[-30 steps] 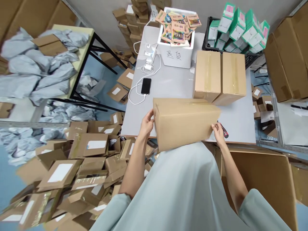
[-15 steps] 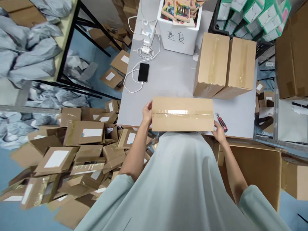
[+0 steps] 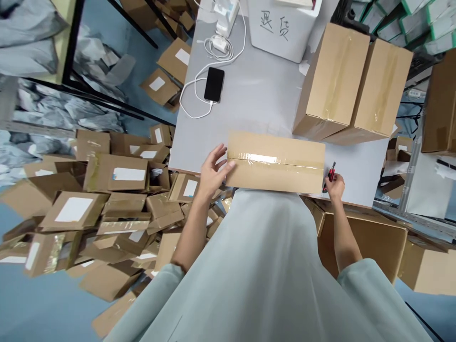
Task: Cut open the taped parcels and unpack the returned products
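A taped cardboard box [image 3: 278, 173] sits crosswise at the near edge of a gray counter [image 3: 263, 104]; the left hand [image 3: 214, 172], its grip spread, is at the box's left end, and just beside the right end the right hand's [image 3: 335, 184] grip pinches a red-and-black utility knife [image 3: 330, 176]. Beyond lie a cabled black smartphone [image 3: 214, 84], left, and two taped cartons [image 3: 342, 76], right. Farther back stands a white bin [image 3: 285, 40] with handwritten characters.

Three cartons [image 3: 276, 161] at one table [image 3: 256, 104], one phone [image 3: 214, 84], one cutter [image 3: 331, 174], two hands [image 3: 213, 173]
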`<state>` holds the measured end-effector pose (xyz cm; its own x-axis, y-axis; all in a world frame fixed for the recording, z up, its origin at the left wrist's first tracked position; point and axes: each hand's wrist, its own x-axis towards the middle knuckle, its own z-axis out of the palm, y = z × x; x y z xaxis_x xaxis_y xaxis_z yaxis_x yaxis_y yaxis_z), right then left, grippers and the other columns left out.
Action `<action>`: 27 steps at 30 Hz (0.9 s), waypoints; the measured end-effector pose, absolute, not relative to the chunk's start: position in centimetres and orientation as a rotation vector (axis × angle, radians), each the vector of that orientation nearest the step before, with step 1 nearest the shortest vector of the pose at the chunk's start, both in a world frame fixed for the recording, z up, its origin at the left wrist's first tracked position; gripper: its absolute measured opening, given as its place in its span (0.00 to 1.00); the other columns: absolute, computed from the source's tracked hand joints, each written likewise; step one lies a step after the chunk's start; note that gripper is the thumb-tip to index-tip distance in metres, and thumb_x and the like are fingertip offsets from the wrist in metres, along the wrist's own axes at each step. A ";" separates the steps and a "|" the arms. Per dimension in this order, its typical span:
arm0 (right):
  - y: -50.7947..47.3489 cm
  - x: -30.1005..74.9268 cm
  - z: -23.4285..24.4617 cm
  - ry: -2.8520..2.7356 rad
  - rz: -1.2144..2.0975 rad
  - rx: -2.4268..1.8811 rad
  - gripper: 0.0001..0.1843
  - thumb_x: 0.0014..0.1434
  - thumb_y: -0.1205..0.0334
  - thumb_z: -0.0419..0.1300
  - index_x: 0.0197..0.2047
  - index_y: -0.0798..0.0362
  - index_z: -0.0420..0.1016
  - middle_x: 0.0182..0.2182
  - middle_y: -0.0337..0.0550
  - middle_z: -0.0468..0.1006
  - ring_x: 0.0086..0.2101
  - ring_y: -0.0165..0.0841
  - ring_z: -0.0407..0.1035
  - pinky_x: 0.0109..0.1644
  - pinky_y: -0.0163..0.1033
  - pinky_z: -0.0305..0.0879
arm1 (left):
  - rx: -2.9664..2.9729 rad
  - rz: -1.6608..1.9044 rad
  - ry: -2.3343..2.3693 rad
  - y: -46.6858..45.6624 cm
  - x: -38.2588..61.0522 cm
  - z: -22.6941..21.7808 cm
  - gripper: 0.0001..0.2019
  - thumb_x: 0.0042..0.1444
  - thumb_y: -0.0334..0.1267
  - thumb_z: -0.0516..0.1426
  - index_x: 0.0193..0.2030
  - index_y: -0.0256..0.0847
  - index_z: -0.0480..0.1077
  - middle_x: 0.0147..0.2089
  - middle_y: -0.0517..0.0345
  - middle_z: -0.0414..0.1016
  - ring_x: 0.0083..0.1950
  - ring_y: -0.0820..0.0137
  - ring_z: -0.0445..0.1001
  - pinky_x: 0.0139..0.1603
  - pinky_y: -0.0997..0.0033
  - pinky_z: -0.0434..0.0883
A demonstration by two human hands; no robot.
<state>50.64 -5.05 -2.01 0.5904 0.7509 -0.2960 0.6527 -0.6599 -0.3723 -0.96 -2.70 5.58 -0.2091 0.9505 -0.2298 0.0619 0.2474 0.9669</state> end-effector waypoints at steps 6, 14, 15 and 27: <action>-3.8 48.8 5.6 -1.243 0.628 -2.279 0.24 0.61 0.48 0.60 0.58 0.47 0.68 0.51 0.47 0.82 0.35 0.38 0.78 0.43 0.46 0.77 | 0.971 0.967 1.354 -2.3 -1.1 5.6 0.52 0.48 0.58 0.81 0.78 0.49 0.72 0.84 0.43 0.65 0.85 0.40 0.62 0.83 0.42 0.67; -1.1 39.7 13.9 -1.805 0.575 -2.037 0.25 0.63 0.46 0.67 0.59 0.46 0.73 0.45 0.47 0.88 0.40 0.44 0.83 0.49 0.50 0.81 | 1.080 0.939 1.244 -1.1 -1.8 4.9 0.49 0.58 0.65 0.75 0.81 0.51 0.68 0.87 0.45 0.60 0.88 0.42 0.55 0.86 0.40 0.60; -0.8 38.3 14.5 -1.920 0.538 -2.013 0.25 0.64 0.46 0.66 0.61 0.47 0.73 0.47 0.48 0.89 0.42 0.44 0.84 0.49 0.50 0.82 | 1.116 0.924 1.237 -0.8 -1.9 4.7 0.49 0.58 0.66 0.74 0.82 0.52 0.67 0.88 0.45 0.58 0.89 0.43 0.55 0.86 0.40 0.62; 2.9 22.5 18.6 -3.133 0.245 -1.430 0.24 0.82 0.68 0.54 0.75 0.46 0.73 0.57 0.45 0.89 0.48 0.35 0.82 0.47 0.39 0.73 | 1.294 0.764 1.096 0.5 -4.1 3.6 0.45 0.63 0.69 0.69 0.80 0.53 0.68 0.89 0.45 0.52 0.89 0.41 0.52 0.87 0.36 0.59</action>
